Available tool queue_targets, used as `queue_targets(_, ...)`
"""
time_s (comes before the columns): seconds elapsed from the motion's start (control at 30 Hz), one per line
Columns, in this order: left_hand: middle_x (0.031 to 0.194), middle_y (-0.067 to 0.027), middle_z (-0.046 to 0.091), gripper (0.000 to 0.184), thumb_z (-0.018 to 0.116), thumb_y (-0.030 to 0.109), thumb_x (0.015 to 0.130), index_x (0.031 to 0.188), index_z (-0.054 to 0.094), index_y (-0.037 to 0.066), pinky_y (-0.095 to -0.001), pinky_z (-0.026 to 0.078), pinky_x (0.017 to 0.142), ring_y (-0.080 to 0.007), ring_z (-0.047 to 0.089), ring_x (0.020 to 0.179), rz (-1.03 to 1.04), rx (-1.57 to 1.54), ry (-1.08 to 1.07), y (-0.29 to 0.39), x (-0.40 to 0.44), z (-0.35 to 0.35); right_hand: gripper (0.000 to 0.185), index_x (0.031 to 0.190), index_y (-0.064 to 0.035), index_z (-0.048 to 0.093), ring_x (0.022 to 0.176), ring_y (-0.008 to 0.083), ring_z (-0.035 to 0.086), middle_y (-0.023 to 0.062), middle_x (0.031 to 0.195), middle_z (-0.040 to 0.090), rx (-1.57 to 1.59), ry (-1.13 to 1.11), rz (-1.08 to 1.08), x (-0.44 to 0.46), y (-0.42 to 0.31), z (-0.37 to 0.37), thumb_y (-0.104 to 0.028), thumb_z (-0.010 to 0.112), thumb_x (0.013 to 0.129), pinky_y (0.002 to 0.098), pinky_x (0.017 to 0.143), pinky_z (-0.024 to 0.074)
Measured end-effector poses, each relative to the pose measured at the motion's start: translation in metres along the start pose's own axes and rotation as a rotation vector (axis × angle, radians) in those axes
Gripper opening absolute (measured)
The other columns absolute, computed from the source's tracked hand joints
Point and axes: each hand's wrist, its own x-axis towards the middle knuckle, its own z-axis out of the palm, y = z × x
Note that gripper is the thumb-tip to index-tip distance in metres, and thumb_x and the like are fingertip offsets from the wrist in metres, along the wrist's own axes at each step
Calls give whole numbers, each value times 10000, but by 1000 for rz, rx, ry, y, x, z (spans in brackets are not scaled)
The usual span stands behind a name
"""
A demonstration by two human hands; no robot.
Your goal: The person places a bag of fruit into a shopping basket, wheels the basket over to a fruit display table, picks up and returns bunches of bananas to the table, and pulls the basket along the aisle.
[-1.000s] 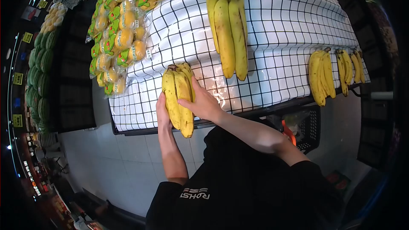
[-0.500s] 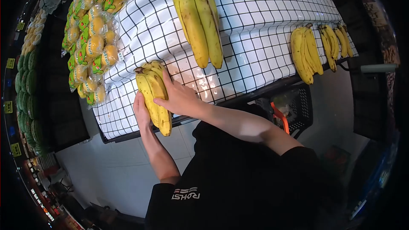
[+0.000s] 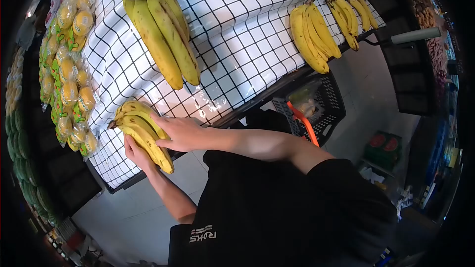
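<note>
A bunch of yellow bananas with small brown spots is held between my two hands at the near left edge of the table. My left hand grips its lower left side, with the fingers partly hidden beneath the fruit. From the right, my right hand rests over the bunch, thumb and fingers closed against it. The dark stem end points left and the tips point toward my body. Farther back lies a larger, greener bunch of bananas, touched by neither hand.
White cloth with a black grid covers the table. Plastic-wrapped yellow fruits are piled along the left. Smaller banana bunches lie at the right edge. Below the table edge is a black basket with an orange handle.
My view has turned, so the table and its fruit appear shifted left. Both hands still hold the same bunch, which now lies more slanted in view.
</note>
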Motion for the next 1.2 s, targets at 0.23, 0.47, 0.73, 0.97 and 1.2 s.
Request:
queue_targets(0.23, 1241, -157, 601, 453, 449, 281, 1019, 1307, 495, -66, -347, 447, 985, -224, 574, 1142, 44, 108, 154, 23, -18, 10, 568, 1328, 24, 444, 988, 351, 621, 163, 1067, 645, 62, 76, -167, -34, 32, -23, -313, 598, 897, 434, 821, 500)
queue_targets(0.47, 1090, -176, 633, 382, 415, 216, 994, 1211, 540, -73, -345, 467, 887, -254, 598, 986, 574, 47, 370, 104, -85, 50, 399, 1209, -10, 609, 938, 317, 662, 176, 1117, 662, 179, 244, -67, -84, 60, -93, -284, 613, 918, 379, 801, 528)
queue_targets(0.73, 1198, -190, 618, 334, 453, 18, 980, 1300, 496, -65, -348, 488, 925, -251, 624, 1059, -27, 66, -680, 64, -153, 208, 277, 1135, 29, 641, 818, 131, 668, 99, 874, 706, 428, 577, 58, -147, 80, -203, -117, 651, 901, 257, 731, 518)
queue_targets(0.97, 1374, -173, 494, 525, 529, 179, 989, 1447, 335, 8, -349, 403, 1032, -238, 515, 1236, -306, 14, -1025, 23, -162, 319, 344, 1110, 40, 645, 830, 177, 648, 130, 920, 680, 37, 1217, 336, -204, 168, -311, -222, 657, 887, 290, 728, 504)
queue_targets(1.2, 1403, -233, 421, 706, 598, 166, 953, 1495, 187, -20, -323, 331, 1094, -239, 437, 1306, -458, -88, -998, 7, -164, 412, 521, 1215, 59, 574, 956, 239, 637, 175, 1076, 655, -112, 847, 644, -211, 245, -369, -291, 699, 851, 330, 842, 493)
